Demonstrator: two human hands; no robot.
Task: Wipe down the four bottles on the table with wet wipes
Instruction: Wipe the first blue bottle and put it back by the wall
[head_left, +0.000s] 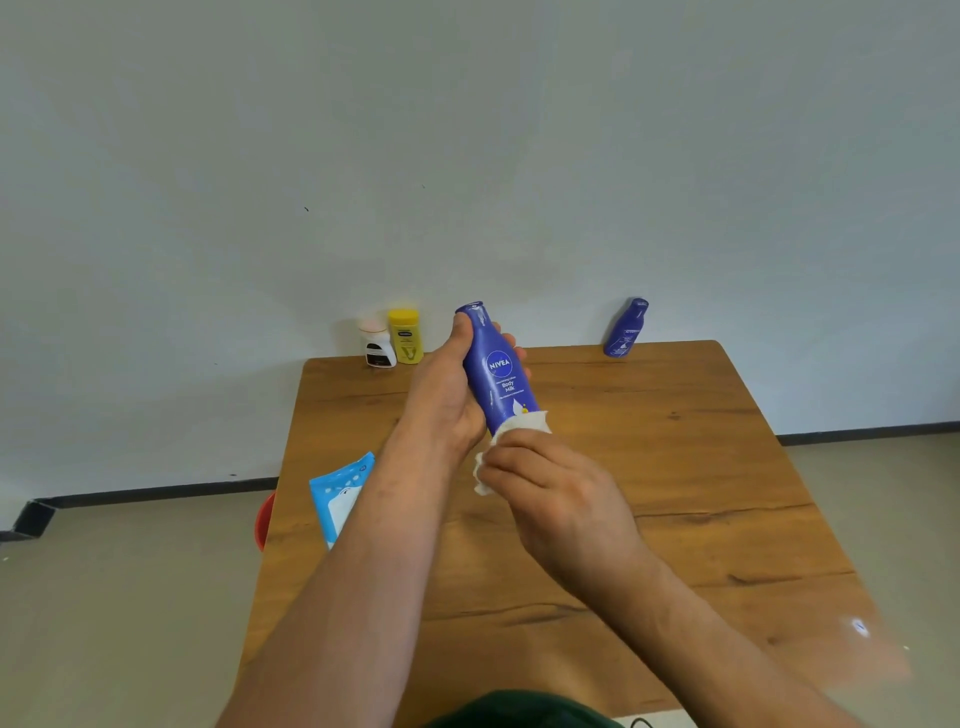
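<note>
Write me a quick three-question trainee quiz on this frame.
1. True or false: the left hand grips the large blue bottle, held up off the table.
2. Where is the wet wipe? A) lying flat on the table; B) in the right hand, against the large blue bottle's lower end; C) nowhere in view.
3. How many bottles stand along the table's far edge?

Key: 1 true. 2 B. 3 three: the white bottle, the yellow bottle and the small blue bottle.
</note>
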